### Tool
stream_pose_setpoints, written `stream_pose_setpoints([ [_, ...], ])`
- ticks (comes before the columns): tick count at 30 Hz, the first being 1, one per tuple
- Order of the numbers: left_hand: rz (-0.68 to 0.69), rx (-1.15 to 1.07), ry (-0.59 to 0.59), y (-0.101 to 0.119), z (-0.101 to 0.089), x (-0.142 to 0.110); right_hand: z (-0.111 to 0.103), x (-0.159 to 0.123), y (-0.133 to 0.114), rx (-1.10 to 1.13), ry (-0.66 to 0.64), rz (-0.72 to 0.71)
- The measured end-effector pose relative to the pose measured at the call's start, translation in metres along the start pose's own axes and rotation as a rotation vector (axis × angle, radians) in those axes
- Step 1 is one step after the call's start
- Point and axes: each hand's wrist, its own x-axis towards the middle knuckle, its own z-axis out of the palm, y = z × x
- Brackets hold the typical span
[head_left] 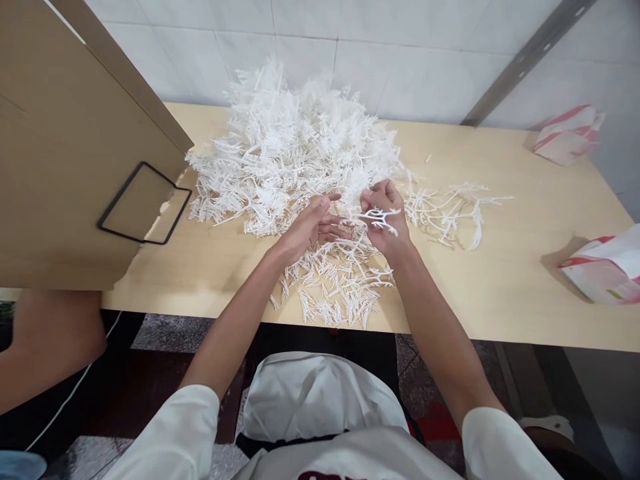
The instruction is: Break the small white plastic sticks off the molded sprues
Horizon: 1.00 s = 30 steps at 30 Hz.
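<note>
My right hand [391, 223] is closed in a pinch on a white branched plastic sprue [377, 217], just over the front of the pile. My left hand [315, 227] is beside it with fingers stretched out and apart, close to the sprue's left end; whether they touch it I cannot tell. Below both hands lie many small white plastic sticks [340, 300], with a few branched pieces among them. Behind rises a large heap of white branched plastic sprues [300, 147]. To the right of my right hand, several stripped-looking white branches [450, 207] lie in a loose cluster.
A cardboard panel [75, 147] stands at the left, with a black wire frame [145, 203] against its edge. Two red-and-white bags [570, 133] [607, 263] sit at the right of the wooden table [515, 280]. Another person's limb [55, 340] shows at lower left. A tiled wall closes the back.
</note>
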Motion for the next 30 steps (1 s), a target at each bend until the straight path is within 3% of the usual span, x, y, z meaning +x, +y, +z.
stream_pose_setpoints([
  [5, 0.070, 0.037, 0.050, -0.001, 0.007, 0.004, 0.000, 0.000, 0.002, -0.130, -0.014, 0.011],
  [12, 0.240, 0.413, 0.087, 0.013, 0.008, 0.033, -0.011, 0.004, 0.023, -0.793, 0.007, -0.298],
  [16, 0.370, 0.505, 0.257, 0.010, 0.004, 0.058, -0.014, 0.003, 0.021, -0.896, -0.007, -0.377],
  [21, 0.428, 0.252, 0.407, 0.005, 0.002, 0.067, -0.013, 0.001, 0.017, -0.805, 0.008, -0.466],
  [25, 0.397, 0.019, 0.396, 0.000, 0.006, 0.062, -0.015, 0.000, 0.018, -0.820, -0.056, -0.577],
  [30, 0.287, -0.147, 0.395, -0.005, 0.008, 0.064, -0.017, -0.001, 0.019, -0.829, -0.118, -0.590],
])
